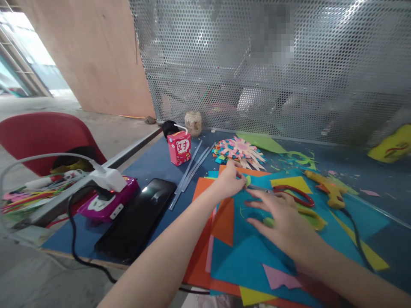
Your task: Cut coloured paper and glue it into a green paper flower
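Pinching a small green scrap (248,180) with the left hand (229,179) over the blue paper sheet (240,256), just in front of a paper flower (239,152); resting the spread right hand (279,218) flat on that sheet, red-handled scissors (293,192) just beyond, glue gun (327,188) near

One camera (worn on the head) looks forward and down, close over the table (154,167), facing the mesh screen (289,64).
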### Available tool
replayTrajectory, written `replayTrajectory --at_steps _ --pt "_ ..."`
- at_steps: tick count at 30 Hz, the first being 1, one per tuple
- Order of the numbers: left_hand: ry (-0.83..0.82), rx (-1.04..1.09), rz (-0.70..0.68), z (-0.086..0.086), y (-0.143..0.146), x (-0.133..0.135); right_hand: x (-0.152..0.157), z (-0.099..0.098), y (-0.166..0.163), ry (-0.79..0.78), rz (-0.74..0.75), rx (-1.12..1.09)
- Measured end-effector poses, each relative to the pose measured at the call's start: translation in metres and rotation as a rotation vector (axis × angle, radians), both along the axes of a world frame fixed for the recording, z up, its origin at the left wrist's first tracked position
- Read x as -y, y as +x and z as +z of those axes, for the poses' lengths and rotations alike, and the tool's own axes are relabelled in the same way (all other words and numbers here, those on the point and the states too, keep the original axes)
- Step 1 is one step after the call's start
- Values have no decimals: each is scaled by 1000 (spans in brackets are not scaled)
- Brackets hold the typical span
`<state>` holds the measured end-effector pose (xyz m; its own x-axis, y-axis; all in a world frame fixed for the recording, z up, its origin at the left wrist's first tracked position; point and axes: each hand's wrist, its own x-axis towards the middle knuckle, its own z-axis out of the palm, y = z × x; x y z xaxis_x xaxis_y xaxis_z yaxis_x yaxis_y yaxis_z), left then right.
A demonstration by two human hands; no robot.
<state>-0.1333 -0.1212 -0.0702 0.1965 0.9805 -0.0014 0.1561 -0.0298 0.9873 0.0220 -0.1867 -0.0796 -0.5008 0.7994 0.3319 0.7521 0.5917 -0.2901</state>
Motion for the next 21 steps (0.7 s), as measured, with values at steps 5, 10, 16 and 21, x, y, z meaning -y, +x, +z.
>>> replayTrajectory --at_steps 5,10,16,21 --pt "-13 -13 26 -3 1 -3 -1 -7 -7 122 -26 54" --pt "-39 -13 31 -4 0 -2 0 -6 -12 189 -9 72" --pt "-53 17 48 -7 0 -3 0 -5 -17 325 9 149" --pt "-102 72 79 -6 1 -4 1 -4 -22 438 45 237"
